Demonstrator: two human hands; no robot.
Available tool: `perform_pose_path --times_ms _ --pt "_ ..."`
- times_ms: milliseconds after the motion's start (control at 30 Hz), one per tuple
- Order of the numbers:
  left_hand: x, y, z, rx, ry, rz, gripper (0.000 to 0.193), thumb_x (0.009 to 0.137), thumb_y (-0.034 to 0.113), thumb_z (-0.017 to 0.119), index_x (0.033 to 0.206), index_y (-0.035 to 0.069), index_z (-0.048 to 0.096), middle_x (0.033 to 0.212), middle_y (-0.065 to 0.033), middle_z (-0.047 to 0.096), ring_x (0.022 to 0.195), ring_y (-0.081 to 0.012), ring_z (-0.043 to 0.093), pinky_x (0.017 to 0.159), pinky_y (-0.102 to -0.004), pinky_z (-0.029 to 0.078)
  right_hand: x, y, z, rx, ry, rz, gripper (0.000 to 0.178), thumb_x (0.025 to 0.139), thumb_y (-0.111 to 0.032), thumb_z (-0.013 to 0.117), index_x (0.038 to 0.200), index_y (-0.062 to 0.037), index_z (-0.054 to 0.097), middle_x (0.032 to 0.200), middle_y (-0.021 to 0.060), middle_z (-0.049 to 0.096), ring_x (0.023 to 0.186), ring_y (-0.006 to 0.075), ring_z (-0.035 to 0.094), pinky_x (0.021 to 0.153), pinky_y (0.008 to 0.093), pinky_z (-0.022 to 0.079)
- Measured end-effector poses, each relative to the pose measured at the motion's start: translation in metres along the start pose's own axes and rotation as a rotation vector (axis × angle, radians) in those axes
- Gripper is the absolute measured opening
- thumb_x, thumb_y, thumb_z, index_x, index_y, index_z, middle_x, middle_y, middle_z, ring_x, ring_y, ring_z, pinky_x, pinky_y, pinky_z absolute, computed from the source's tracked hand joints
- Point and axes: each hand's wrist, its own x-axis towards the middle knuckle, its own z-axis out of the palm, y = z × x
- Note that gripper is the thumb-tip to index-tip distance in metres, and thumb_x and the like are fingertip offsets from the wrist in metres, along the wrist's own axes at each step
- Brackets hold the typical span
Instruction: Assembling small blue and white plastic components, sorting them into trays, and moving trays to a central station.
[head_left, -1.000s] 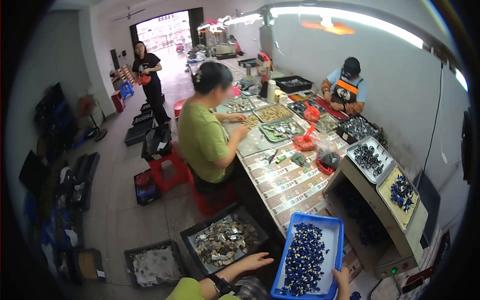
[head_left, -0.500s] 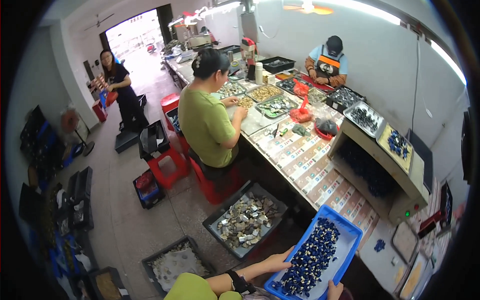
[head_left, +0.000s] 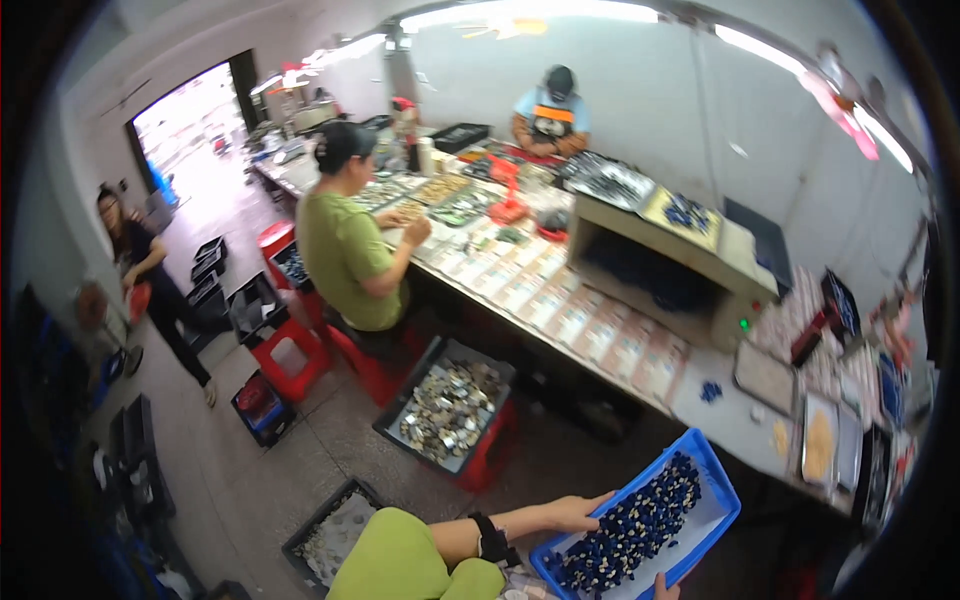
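A blue plastic tray (head_left: 727,505) hangs tilted in the air at the lower right. On its white bottom lies a heap of small dark-blue and cream pieces (head_left: 625,525). My left hand (head_left: 575,513) is closed on the tray's left rim, with a dark band on its wrist. At the near right side my right hand (head_left: 665,588) grips the rim, mostly cut off by the lower picture edge. Beyond the tray stands a long workbench (head_left: 690,395).
A black tray of shiny pieces (head_left: 450,410) rests on a red stool, left of me. Another tray (head_left: 335,530) sits lower. A beige box-shaped machine (head_left: 725,300) occupies the bench. A person in green (head_left: 345,235) sits there; another person (head_left: 550,115) works across it. Someone (head_left: 145,265) walks at far left.
My view has swung to the right, so the bench and people appear farther left. The tray stays in both hands. The person at far left has changed stance, legs now in stride.
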Motion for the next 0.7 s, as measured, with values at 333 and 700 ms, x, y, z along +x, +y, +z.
perform_pose_path --times_ms 333,700 --pt "0.100 0.021 0.199 0.073 -0.395 0.163 0.072 0.083 0.050 0.049 0.139 0.012 0.022 0.115 -0.0170 0.056 0.101 -0.0305 0.056 0.087 -0.0366 0.043 -0.116 0.200 -0.080 0.277 0.589 0.384 0.040 0.074 -0.024 0.062 0.098 0.0078 0.057 0.089 0.0188 0.062 0.081 0.0274 0.059 0.075 0.0369 0.045" --pt "0.139 -0.098 0.202 0.169 -0.320 -0.230 0.047 0.082 0.034 0.054 0.116 0.002 0.054 0.112 -0.0165 0.058 0.104 -0.0285 0.055 0.088 -0.0356 0.043 -0.191 0.383 -0.047 0.417 1.029 0.849 0.027 0.078 -0.016 0.055 0.086 0.0085 0.061 0.078 0.0119 0.061 0.067 0.0218 0.055 0.062 0.0367 0.046"
